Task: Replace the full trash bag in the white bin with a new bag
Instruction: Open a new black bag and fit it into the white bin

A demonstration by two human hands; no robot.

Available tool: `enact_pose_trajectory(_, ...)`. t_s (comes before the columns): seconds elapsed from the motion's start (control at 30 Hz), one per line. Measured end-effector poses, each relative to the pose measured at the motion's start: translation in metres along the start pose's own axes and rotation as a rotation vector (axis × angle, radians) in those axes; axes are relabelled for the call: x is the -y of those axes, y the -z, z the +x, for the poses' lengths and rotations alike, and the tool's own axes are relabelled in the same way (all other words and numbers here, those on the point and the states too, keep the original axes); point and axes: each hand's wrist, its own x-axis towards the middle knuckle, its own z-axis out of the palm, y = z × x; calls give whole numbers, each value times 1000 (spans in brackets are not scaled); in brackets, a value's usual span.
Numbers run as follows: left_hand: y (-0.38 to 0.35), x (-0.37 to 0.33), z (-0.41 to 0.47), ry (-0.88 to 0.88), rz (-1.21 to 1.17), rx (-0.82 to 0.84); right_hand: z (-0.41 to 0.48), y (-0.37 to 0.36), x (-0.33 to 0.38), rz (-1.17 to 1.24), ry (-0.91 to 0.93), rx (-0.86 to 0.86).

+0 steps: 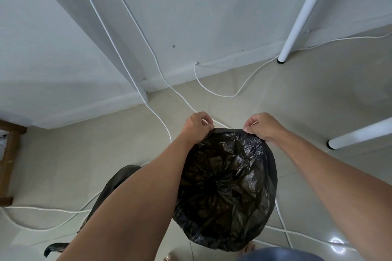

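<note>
Fingers [209,126] of the left hand [197,128] and the right hand [263,127] are curled and pinch the far rim of the crinkled black plastic trash bag [229,186]. Its open mouth spreads from them back toward the person, with both hands about equally near that edge. The white bin does not show, presumably covered by the bag's film, and a dark shape [118,178] beneath the left forearm is too hidden to name.
</note>
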Motion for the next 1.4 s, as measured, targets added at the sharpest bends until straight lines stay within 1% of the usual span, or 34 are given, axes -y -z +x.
enact_pose_trajectory(0.13,-1,-3,2,49,-45,20,2,-8,-7,3,-27,40)
enact_pose_trajectory(0.23,2,-2,1,46,-34,64,2,-14,-12,18,-11,68)
enact_pose_trajectory(0.33,7,6,-4,23,-86,139,0,-13,-10,34,15,105)
enact_pose_trajectory(0.4,8,10,-6,0,-59,187,-3,-9,-8,-38,47,167)
enact_pose_trajectory(0.5,6,13,-5,-48,85,168,-3,-9,-4,-186,108,218)
enact_pose_trajectory(0.6,4,17,-7,-60,118,133,-2,-12,3,-242,161,176)
enact_pose_trajectory(0.7,4,26,-11,-30,89,73,-1,-17,10,-252,219,129)
enact_pose_trajectory(0.8,11,37,-17,15,49,49,-5,-15,17,-187,257,72)
enact_pose_trajectory(0.87,18,38,-19,6,24,31,-10,-8,18,-152,269,-25)
enact_pose_trajectory(0.93,22,32,-17,-83,34,-37,-18,1,14,-128,246,-130)
enact_pose_trajectory(1.0,20,17,-11,-176,57,-50,-27,6,10,-170,196,-153)
enact_pose_trajectory(1.07,13,0,-6,-241,109,44,-34,4,4,-257,132,-90)
enact_pose_trajectory(1.13,2,-14,-2,-260,214,146,-37,-1,-1,-306,86,-26)
enact_pose_trajectory(1.2,-7,-21,0,-252,258,169,-33,-2,-4,-290,88,-19)
enact_pose_trajectory(1.27,-12,-22,3,-227,197,139,-27,2,-6,-208,84,-1)
enact_pose_trajectory(1.3,-13,-21,4,-208,157,130,-24,5,-7,-121,49,27)
enact_pose_trajectory(1.4,-12,-15,4,-153,75,138,-17,12,-9,188,-161,154)
